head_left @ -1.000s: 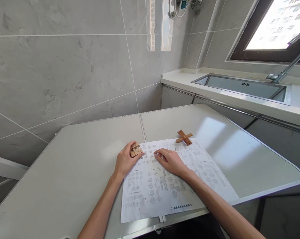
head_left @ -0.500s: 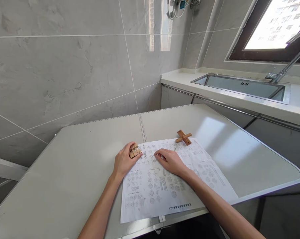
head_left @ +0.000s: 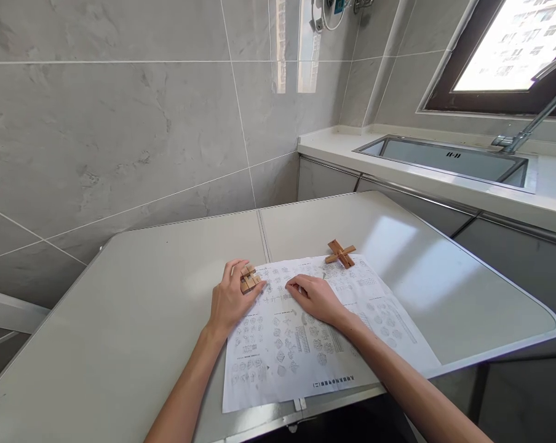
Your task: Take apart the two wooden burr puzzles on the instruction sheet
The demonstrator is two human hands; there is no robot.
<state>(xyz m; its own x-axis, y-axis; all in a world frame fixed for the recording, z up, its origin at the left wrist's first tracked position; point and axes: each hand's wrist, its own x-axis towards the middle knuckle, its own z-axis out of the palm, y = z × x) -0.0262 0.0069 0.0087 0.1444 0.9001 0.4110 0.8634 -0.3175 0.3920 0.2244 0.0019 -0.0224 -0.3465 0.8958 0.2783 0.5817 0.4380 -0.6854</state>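
Observation:
A wooden block puzzle with notched pieces sits at the upper left edge of a printed sheet. My left hand is around it, thumb along its near side and fingers at its far left, partly hiding it. My right hand rests on the sheet with its fingers curled together, and no object shows in them. Beyond it, a wooden cross-shaped puzzle lies at the sheet's far edge. Rows of small line drawings cover the sheet, its heading upside down at the near edge.
The sheet lies on a pale folding table with a seam across it. Grey wall tiles rise behind. To the right are a counter with a sink, a tap and a window.
The fingers of my left hand have lifted and spread a little, showing a bit more of the block puzzle. My right hand and the cross-shaped puzzle stay in place.

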